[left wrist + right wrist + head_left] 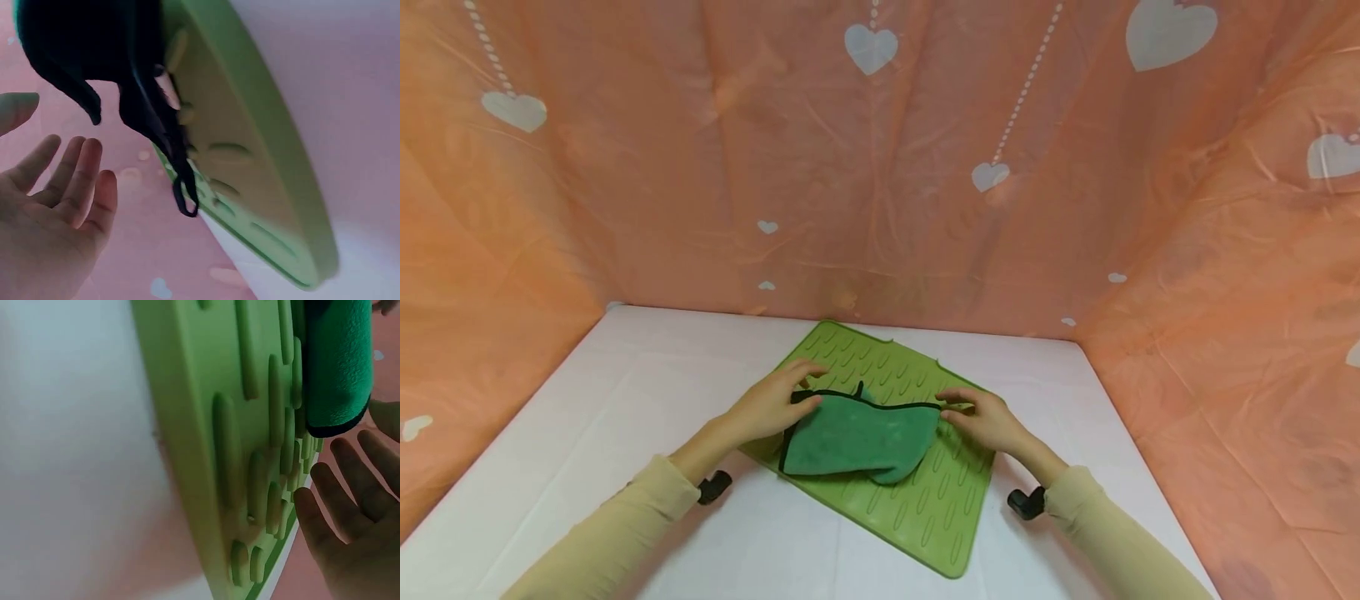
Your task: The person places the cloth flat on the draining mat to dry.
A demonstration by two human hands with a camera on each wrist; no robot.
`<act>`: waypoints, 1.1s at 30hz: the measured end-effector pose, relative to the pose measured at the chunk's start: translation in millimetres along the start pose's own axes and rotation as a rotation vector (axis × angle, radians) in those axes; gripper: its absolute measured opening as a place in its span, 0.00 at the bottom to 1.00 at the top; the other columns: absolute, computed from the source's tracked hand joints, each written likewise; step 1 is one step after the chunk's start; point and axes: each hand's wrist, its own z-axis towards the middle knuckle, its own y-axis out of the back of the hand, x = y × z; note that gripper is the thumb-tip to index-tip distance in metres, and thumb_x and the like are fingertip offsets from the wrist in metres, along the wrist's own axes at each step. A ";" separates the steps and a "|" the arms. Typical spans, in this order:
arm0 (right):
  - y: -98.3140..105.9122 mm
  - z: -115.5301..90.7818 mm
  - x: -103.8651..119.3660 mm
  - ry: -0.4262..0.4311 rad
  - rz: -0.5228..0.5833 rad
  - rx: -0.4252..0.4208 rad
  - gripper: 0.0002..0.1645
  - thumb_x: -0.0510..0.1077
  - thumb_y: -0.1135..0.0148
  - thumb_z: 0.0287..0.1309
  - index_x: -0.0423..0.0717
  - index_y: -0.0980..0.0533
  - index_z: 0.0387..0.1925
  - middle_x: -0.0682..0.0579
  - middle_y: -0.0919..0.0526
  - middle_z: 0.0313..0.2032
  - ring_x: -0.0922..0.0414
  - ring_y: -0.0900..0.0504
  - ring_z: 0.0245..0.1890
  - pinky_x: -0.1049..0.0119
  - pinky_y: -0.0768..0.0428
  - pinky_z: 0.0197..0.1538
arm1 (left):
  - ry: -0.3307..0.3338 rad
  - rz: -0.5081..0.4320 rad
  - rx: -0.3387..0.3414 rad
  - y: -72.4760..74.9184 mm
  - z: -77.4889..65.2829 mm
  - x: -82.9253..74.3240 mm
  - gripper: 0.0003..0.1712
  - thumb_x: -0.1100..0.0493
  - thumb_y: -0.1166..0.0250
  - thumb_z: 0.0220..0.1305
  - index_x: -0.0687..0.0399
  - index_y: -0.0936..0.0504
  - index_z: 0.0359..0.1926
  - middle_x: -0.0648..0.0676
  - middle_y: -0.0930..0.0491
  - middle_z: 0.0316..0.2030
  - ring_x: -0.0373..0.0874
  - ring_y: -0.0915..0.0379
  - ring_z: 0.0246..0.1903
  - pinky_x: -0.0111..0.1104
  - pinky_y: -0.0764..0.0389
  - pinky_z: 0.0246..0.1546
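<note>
A folded green cloth [861, 437] with black edging lies on the lime-green ridged mat [917, 517]. A small black hanging loop [185, 195] sticks out from its edge. At the cloth's upper left corner is my left hand [777, 402]; the left wrist view shows its fingers [81, 181] spread and apart from the cloth. My right hand [985, 418] is beside the upper right corner. In the right wrist view its fingers [350, 487] are loosely extended, with the thumb close to the cloth's edge; whether it touches I cannot tell.
The mat lies at an angle on a white table surface [647, 400]. Orange sheeting [880, 200] with pale hearts hangs behind the table and along both sides. A black device [713, 487] is worn at the left wrist, and another black device [1027, 503] at the right.
</note>
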 end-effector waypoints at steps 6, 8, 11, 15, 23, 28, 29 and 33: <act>-1.6 10.4 -3.5 0.028 -0.019 0.035 0.19 0.41 0.36 0.72 0.38 0.19 0.60 0.42 0.14 0.55 0.43 0.17 0.58 0.54 0.16 0.59 | 0.050 -0.010 0.076 1.7 -6.9 6.6 0.30 0.55 0.34 0.74 0.64 0.27 0.70 0.57 0.21 0.53 0.45 0.23 0.44 0.39 0.19 0.42; -2.0 12.2 -3.8 0.036 -0.029 0.044 0.17 0.41 0.36 0.72 0.39 0.18 0.58 0.43 0.14 0.54 0.43 0.17 0.57 0.54 0.16 0.58 | 0.055 -0.010 0.100 2.0 -9.1 7.8 0.29 0.53 0.34 0.75 0.65 0.27 0.69 0.55 0.21 0.50 0.43 0.24 0.43 0.39 0.20 0.42; -2.3 13.7 -2.7 0.025 -0.035 0.054 0.14 0.42 0.36 0.72 0.41 0.17 0.55 0.45 0.14 0.52 0.44 0.16 0.56 0.53 0.16 0.58 | 0.053 -0.026 0.133 1.9 -11.3 8.9 0.30 0.52 0.35 0.76 0.67 0.27 0.69 0.52 0.22 0.45 0.41 0.26 0.39 0.38 0.22 0.40; -3.3 14.4 -0.7 0.013 -0.040 0.055 0.12 0.42 0.36 0.73 0.43 0.16 0.52 0.47 0.14 0.50 0.45 0.15 0.54 0.51 0.16 0.57 | 0.058 -0.061 0.170 1.6 -14.2 7.8 0.34 0.51 0.35 0.75 0.68 0.30 0.71 0.49 0.23 0.40 0.38 0.29 0.34 0.35 0.23 0.36; -8.4 13.9 0.0 0.009 -0.074 -0.001 0.10 0.43 0.37 0.74 0.45 0.17 0.51 0.48 0.12 0.48 0.45 0.14 0.52 0.50 0.15 0.53 | 0.023 -0.081 0.141 0.2 -15.8 5.9 0.34 0.58 0.31 0.72 0.70 0.32 0.71 0.46 0.25 0.33 0.36 0.30 0.29 0.32 0.24 0.32; -9.5 12.2 1.8 0.009 -0.066 -0.052 0.09 0.42 0.39 0.75 0.45 0.18 0.51 0.47 0.13 0.47 0.42 0.14 0.52 0.47 0.16 0.53 | 0.033 -0.134 0.106 1.5 -15.6 4.5 0.32 0.63 0.32 0.72 0.69 0.32 0.71 0.48 0.24 0.37 0.39 0.29 0.34 0.33 0.22 0.35; -9.5 11.8 2.1 0.010 -0.062 -0.061 0.10 0.42 0.39 0.75 0.45 0.19 0.52 0.48 0.13 0.46 0.43 0.14 0.51 0.48 0.16 0.52 | 0.036 -0.142 0.097 2.0 -15.5 4.0 0.32 0.64 0.33 0.72 0.69 0.32 0.71 0.49 0.23 0.38 0.40 0.28 0.35 0.34 0.22 0.36; -8.5 8.2 4.9 -0.015 -0.041 -0.109 0.10 0.43 0.38 0.75 0.46 0.19 0.52 0.53 0.14 0.39 0.52 0.14 0.42 0.54 0.17 0.46 | 0.031 -0.156 0.053 4.9 -13.6 1.2 0.30 0.65 0.35 0.74 0.66 0.32 0.72 0.52 0.22 0.41 0.42 0.27 0.38 0.36 0.21 0.38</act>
